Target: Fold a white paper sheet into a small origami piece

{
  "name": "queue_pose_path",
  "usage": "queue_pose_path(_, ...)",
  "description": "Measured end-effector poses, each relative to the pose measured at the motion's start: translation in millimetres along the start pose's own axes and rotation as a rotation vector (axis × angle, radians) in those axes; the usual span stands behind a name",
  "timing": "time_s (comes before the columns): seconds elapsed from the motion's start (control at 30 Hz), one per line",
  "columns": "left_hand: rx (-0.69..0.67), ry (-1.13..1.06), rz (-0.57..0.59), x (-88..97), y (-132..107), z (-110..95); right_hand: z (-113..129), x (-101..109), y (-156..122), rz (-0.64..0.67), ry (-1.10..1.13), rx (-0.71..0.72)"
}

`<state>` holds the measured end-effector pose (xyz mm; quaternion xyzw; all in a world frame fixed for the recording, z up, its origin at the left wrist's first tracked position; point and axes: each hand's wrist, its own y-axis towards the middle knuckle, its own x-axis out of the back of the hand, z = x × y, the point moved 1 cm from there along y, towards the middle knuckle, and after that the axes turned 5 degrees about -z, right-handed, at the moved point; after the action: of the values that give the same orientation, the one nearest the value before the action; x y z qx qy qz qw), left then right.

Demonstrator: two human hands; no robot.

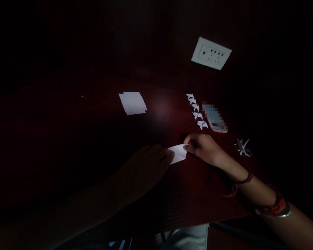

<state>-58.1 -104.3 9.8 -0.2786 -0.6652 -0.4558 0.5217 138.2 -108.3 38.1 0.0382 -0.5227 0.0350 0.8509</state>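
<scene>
Lying leftmost: a thin pale sliver (84, 97) on the dark red bench (163, 113), well apart from the left fingers, beyond them and to their left.
White sheets: a loose pile of squarish sheets (133, 103), edges slightly out of line, farther off than the left fingers and somewhat left of them.
Left hand: in deep shadow, the left hand (147, 163) wears a ring (160, 153); its thumb and forefinger are drawn close together on the left end of the folded paper.
Folded paper: the white folded paper (179, 153) is stretched between both hands' fingers, with a crease across it.
Trouser leg: pale cloth (189, 239) below the bench edge, nearer the person than either hand's fingers.
Paper figures: five small folded figures (197, 115) in a slanting row, just beyond the right fingers.
Right hand: better lit, the right hand (206, 148) pinches the paper's upper right corner between thumb and forefinger.
Wall socket: a white plate (195, 55), well beyond the right fingers.
Phone: flat, its screen pixelated, the phone (214, 116) lies beyond the right fingers and right of the figures.
Wristbands: a dark red cord (246, 178) and red bands (273, 207), behind the right fingers.
Small tangle: pale strips and a loop (242, 147), right of the right fingers, too dim to name.
</scene>
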Motion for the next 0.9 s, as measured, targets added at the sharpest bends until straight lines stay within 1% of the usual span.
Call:
queue_pose_path(0.07,0.002,-0.016,0.005,-1.3,1,-2,1,-2,1,-0.122,-0.024,0.045)
queue_pose_path(0.13,0.002,-0.047,0.006,-2.3,2,-5,2,-6,0,-0.214,-0.007,0.073)
queue_pose_path(0.3,-0.022,-0.148,0.001,-0.5,3,-11,1,-20,-1,-0.423,0.137,-0.008)
queue_pose_path(0.37,-0.021,-0.156,0.006,0.1,3,-12,0,-22,-3,-0.481,0.172,0.006)
queue_pose_path(0.43,-0.008,-0.145,0.005,-0.5,2,-11,-1,-24,-7,-0.511,0.144,0.077)
queue_pose_path(0.53,0.012,-0.119,-0.01,-3.1,1,-10,-3,-26,-14,-0.479,0.018,0.266)
queue_pose_path(0.63,0.012,-0.111,-0.026,-5.3,0,-10,-4,-29,-21,-0.38,-0.133,0.409)
queue_pose_path(0.77,0.032,-0.123,-0.043,-4.5,1,-10,-3,-29,-24,-0.264,-0.27,0.477)
queue_pose_path(0.9,0.029,-0.122,-0.066,-4.0,2,-10,-6,-26,-24,-0.231,-0.269,0.55)
